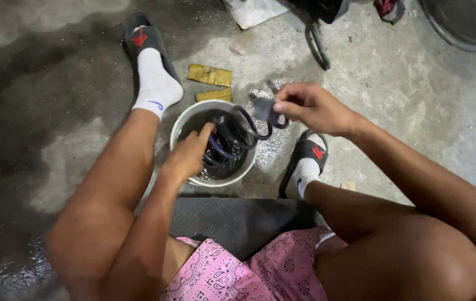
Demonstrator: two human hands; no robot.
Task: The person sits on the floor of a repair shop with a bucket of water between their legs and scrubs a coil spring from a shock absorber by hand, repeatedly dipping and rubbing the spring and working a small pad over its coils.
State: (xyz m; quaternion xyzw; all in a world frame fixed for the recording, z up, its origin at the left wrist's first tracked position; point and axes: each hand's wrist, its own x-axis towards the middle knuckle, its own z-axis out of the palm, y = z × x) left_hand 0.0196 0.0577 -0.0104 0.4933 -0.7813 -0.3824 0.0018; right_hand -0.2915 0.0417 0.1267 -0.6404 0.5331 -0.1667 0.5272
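Observation:
A white bucket [185,120] of dark water stands on the wet concrete floor between my feet. A black rubber inner tube [237,136] coils inside it and loops up over the rim. My left hand [189,153] reaches into the bucket and presses on the tube in the water. My right hand [310,106] is raised above the bucket's right side, fingers closed on a folded section of the tube. I sit low, knees apart, in pink patterned shorts.
My feet wear white socks and black slides with red marks, the left slide [143,36] and the right slide [309,153]. Two yellow scraps [210,75] lie beyond the bucket. A dark curved metal part [317,47] and a large round rim [461,25] lie farther off.

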